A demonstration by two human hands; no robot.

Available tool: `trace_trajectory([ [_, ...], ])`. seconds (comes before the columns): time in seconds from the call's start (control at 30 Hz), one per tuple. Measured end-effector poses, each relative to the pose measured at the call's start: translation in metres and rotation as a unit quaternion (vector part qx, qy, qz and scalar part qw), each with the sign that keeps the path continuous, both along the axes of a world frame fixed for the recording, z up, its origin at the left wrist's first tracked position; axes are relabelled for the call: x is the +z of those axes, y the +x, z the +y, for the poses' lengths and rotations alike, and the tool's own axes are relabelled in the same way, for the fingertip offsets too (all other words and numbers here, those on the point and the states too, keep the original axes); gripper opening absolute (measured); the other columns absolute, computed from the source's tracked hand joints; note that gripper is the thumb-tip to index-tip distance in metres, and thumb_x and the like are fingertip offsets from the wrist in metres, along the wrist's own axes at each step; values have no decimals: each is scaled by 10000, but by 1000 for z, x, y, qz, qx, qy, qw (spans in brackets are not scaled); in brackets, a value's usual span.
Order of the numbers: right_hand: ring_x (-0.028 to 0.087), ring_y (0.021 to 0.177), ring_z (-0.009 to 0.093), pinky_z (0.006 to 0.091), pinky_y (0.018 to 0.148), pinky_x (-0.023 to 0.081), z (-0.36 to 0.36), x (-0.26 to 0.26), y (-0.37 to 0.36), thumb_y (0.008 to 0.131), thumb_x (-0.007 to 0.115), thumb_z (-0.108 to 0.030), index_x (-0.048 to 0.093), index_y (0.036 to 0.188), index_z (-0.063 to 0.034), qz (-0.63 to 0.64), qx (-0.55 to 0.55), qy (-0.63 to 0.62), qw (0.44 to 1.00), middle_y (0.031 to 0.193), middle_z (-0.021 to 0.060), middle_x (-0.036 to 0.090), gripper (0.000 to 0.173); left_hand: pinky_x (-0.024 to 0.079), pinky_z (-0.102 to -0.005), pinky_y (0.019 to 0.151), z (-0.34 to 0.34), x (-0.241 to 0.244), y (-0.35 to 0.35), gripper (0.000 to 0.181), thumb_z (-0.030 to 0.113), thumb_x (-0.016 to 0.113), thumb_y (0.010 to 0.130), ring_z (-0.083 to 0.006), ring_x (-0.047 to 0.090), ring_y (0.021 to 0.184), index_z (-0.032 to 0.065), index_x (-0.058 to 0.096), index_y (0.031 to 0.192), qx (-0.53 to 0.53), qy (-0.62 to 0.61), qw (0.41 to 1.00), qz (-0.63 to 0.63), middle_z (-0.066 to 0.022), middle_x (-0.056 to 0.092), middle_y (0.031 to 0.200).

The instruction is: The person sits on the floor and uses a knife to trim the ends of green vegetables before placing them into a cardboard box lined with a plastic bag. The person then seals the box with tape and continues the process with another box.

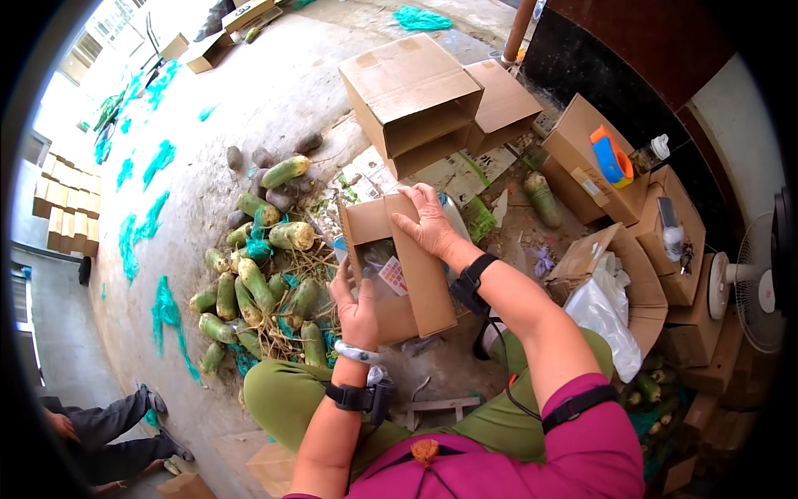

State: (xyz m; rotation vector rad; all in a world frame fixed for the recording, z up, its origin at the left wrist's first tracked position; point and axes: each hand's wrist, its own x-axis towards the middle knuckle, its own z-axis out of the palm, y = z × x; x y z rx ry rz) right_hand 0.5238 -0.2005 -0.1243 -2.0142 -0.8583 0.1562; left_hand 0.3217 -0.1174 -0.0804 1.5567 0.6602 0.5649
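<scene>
An open cardboard box stands before me between my knees, its right flap folded partly over the opening. Inside lies clear plastic wrapping with a printed card on top; what is beneath cannot be made out. My right hand rests on the far end of the right flap, thumb on its face and fingers over the edge. On the near left, my left hand holds the box's left side, with its fingers along the outside and the thumb by the rim.
Long green radishes lie heaped on the left with teal netting. Empty cardboard boxes stand ahead. On the right are more boxes, a tape dispenser, a white plastic bag and a fan. A person's legs show at lower left.
</scene>
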Motion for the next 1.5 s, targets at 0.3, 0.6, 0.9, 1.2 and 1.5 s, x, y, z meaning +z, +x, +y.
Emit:
trace_trajectory([
  [0.3,391,1167,352,412,1014,342,4,1,-9,795,636,-369,469,1275,-111,2,-33,7,999,1291,148,353,570,266,-524,994,-43,6,29,516,227,567,856,-417,262,1164,149,447,1351,-21,341,905,252,-214,309,1264],
  [0.6,401,1138,351,409,995,351,4,0,-10,807,634,-363,458,1275,-101,-25,-39,6,999,1257,156,367,565,262,-549,978,-45,2,27,554,242,604,807,-436,241,1182,181,456,1337,-66,435,849,293,-193,290,1287],
  [0.9,415,1126,359,427,984,365,5,3,-10,803,635,-376,477,1240,-108,-25,-56,-2,998,1252,159,380,536,262,-523,998,-46,1,27,594,246,619,778,-404,275,1190,115,454,1333,-61,452,840,294,-176,345,1249],
  [1.2,392,1165,368,458,985,361,6,-5,-5,792,593,-379,434,1270,-101,-9,-58,-23,998,1269,163,394,576,279,-521,1005,-38,15,33,589,259,654,765,-403,315,1177,101,479,1305,-116,474,816,309,-180,385,1235],
  [1.5,538,981,304,393,868,444,-112,45,149,746,647,-198,623,933,-55,-68,-231,20,970,991,130,584,237,273,-496,1014,-36,8,33,635,253,641,765,-378,297,1182,129,441,1355,-130,520,782,318,-142,355,1244],
])
